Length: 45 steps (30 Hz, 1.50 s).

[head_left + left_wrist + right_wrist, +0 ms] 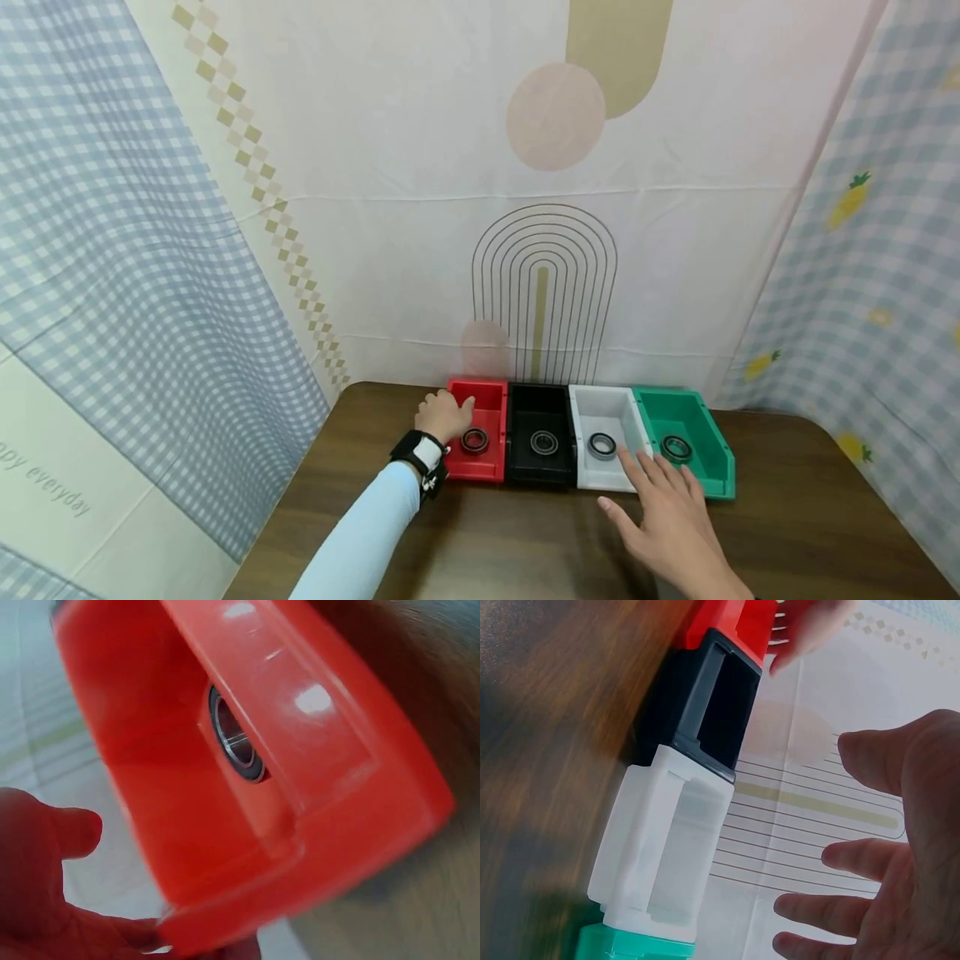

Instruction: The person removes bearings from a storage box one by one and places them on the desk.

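Observation:
My left hand (pixel 444 417) is at the left wall of the red bin (pixel 489 473). In the left wrist view its fingertips meet the red rim, while the thumb (pixel 79 831) stands apart from it. A dark-ringed ball bearing (pixel 475 440) lies inside that bin. My right hand (pixel 667 521) hovers, fingers spread and holding nothing, over the front of the white bin (pixel 603 482) and the green bin (pixel 722 482). One bearing (pixel 602 446) sits in the white bin, another bearing (pixel 676 449) in the green. The black bin (pixel 540 404) between red and white holds a bearing (pixel 543 442) too.
The four bins stand side by side along the back of a brown wooden table (pixel 517 542). A printed cloth (pixel 405 275) hangs right behind them, with checked cloths (pixel 150 275) at both sides.

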### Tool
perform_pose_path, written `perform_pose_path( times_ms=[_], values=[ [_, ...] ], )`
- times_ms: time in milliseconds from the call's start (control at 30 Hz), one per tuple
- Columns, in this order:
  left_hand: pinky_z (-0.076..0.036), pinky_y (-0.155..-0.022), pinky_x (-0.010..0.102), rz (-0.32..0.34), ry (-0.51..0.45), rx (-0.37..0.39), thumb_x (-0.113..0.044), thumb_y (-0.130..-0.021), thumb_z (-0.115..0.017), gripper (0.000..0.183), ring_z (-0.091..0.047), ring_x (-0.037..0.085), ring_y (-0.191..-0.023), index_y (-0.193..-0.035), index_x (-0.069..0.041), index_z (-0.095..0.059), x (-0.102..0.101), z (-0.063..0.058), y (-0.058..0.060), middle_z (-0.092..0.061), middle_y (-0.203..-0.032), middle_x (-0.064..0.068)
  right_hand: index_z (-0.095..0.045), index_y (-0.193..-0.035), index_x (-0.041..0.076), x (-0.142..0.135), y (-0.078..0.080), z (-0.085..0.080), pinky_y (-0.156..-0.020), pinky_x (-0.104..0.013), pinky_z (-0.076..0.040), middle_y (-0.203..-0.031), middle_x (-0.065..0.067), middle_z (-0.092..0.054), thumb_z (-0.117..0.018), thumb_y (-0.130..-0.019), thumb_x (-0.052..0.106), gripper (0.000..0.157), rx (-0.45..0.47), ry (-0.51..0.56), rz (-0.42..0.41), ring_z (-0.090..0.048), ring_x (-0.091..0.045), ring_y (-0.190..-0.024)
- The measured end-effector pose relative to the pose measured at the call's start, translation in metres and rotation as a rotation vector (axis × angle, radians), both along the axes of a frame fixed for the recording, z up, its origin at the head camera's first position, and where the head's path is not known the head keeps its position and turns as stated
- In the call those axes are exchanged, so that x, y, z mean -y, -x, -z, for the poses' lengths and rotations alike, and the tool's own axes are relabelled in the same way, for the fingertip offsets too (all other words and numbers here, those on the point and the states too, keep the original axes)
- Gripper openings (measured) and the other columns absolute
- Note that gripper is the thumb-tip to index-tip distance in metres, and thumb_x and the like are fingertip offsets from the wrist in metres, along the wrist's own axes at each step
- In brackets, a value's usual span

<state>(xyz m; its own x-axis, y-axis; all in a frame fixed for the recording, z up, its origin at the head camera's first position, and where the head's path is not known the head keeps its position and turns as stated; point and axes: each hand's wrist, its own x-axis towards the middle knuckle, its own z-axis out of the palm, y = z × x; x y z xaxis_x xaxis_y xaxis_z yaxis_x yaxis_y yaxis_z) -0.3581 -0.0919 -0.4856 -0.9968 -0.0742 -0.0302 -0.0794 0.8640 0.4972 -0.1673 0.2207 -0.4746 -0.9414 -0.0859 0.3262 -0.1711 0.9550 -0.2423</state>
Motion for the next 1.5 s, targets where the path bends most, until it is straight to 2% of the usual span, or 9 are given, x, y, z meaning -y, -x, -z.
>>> perform_pose_path(
  times_ms=[167, 367, 600, 767, 833, 967, 1067, 1267, 1500],
  values=[
    [-0.059, -0.093, 0.059, -0.047, -0.044, 0.041, -0.030, -0.107, -0.055, 0.047, -0.069, 0.051, -0.110, -0.130, 0.011, -0.057, 0.009, 0.033, 0.030, -0.068, -0.119, 0.033, -0.052, -0.158, 0.016, 0.000, -0.001, 0.001, -0.116, -0.075, -0.028, -0.152, -0.024, -0.061, -0.072, -0.098, 0.056, 0.075, 0.002, 0.012, -0.003, -0.051, -0.051, -0.144],
    [-0.060, -0.073, 0.056, -0.048, -0.012, -0.077, -0.023, -0.108, -0.049, 0.028, -0.075, 0.044, -0.089, -0.116, 0.002, -0.058, 0.018, 0.064, 0.048, -0.074, -0.094, 0.023, -0.051, -0.160, 0.017, 0.000, 0.002, -0.001, -0.116, -0.075, -0.027, -0.153, -0.023, -0.061, -0.071, -0.099, 0.056, 0.075, 0.026, 0.025, 0.006, -0.050, -0.051, -0.144],
    [-0.059, -0.073, 0.054, -0.052, -0.089, -0.048, -0.024, -0.109, -0.049, 0.031, -0.075, 0.043, -0.088, -0.121, 0.004, -0.057, 0.005, 0.043, 0.033, -0.072, -0.092, 0.023, -0.055, -0.157, 0.015, 0.007, 0.007, -0.003, -0.114, -0.077, -0.035, -0.152, -0.023, -0.062, -0.073, -0.098, 0.050, 0.071, 0.015, 0.035, -0.034, -0.054, -0.052, -0.142],
    [-0.058, -0.074, 0.053, -0.054, -0.112, -0.033, -0.025, -0.110, -0.047, 0.035, -0.074, 0.042, -0.091, -0.127, 0.004, -0.056, 0.006, 0.046, 0.035, -0.072, -0.097, 0.023, -0.058, -0.155, 0.016, 0.029, 0.020, -0.001, -0.114, -0.072, -0.044, -0.154, -0.019, -0.061, -0.072, -0.101, 0.046, 0.064, -0.013, 0.079, -0.167, -0.054, -0.046, -0.145],
    [-0.058, -0.072, 0.052, -0.043, -0.111, -0.045, -0.027, -0.110, -0.047, 0.037, -0.074, 0.041, -0.090, -0.129, 0.003, -0.056, 0.011, 0.060, 0.043, -0.072, -0.098, 0.022, -0.058, -0.155, 0.017, 0.040, 0.029, 0.001, -0.116, -0.069, -0.044, -0.155, -0.019, -0.060, -0.071, -0.102, 0.045, 0.062, 0.005, 0.081, -0.213, -0.052, -0.044, -0.148],
    [-0.059, -0.076, 0.054, -0.049, -0.138, -0.029, -0.028, -0.109, -0.047, 0.039, -0.074, 0.043, -0.093, -0.131, 0.004, -0.056, 0.015, 0.059, 0.043, -0.073, -0.103, 0.024, -0.058, -0.155, 0.018, 0.063, 0.048, 0.008, -0.120, -0.064, -0.044, -0.157, -0.017, -0.059, -0.071, -0.103, 0.043, 0.059, 0.023, 0.061, -0.302, -0.051, -0.041, -0.150],
    [-0.059, -0.081, 0.057, -0.073, -0.163, 0.000, -0.025, -0.109, -0.049, 0.039, -0.074, 0.045, -0.097, -0.132, 0.006, -0.055, 0.014, 0.041, 0.030, -0.073, -0.107, 0.027, -0.059, -0.153, 0.014, 0.082, 0.064, 0.014, -0.121, -0.061, -0.043, -0.156, -0.018, -0.059, -0.069, -0.104, 0.039, 0.056, 0.022, 0.035, -0.378, -0.051, -0.040, -0.150],
    [-0.058, -0.079, 0.053, -0.067, -0.139, 0.006, -0.026, -0.110, -0.047, 0.041, -0.074, 0.042, -0.096, -0.135, 0.006, -0.054, 0.016, 0.049, 0.036, -0.073, -0.106, 0.024, -0.064, -0.145, 0.002, 0.117, 0.097, 0.030, -0.122, -0.048, -0.047, -0.149, -0.015, -0.066, -0.064, -0.107, 0.028, 0.046, -0.023, -0.068, -0.479, -0.058, -0.032, -0.146],
    [-0.059, -0.081, 0.055, -0.068, -0.156, -0.006, -0.026, -0.110, -0.048, 0.040, -0.073, 0.045, -0.100, -0.133, 0.006, -0.054, 0.011, 0.046, 0.031, -0.073, -0.113, 0.028, -0.077, -0.126, 0.007, 0.142, 0.128, 0.038, -0.117, -0.037, -0.052, -0.127, -0.006, -0.078, -0.065, -0.104, 0.017, 0.027, -0.096, -0.213, -0.531, -0.067, -0.022, -0.132]
  ],
)
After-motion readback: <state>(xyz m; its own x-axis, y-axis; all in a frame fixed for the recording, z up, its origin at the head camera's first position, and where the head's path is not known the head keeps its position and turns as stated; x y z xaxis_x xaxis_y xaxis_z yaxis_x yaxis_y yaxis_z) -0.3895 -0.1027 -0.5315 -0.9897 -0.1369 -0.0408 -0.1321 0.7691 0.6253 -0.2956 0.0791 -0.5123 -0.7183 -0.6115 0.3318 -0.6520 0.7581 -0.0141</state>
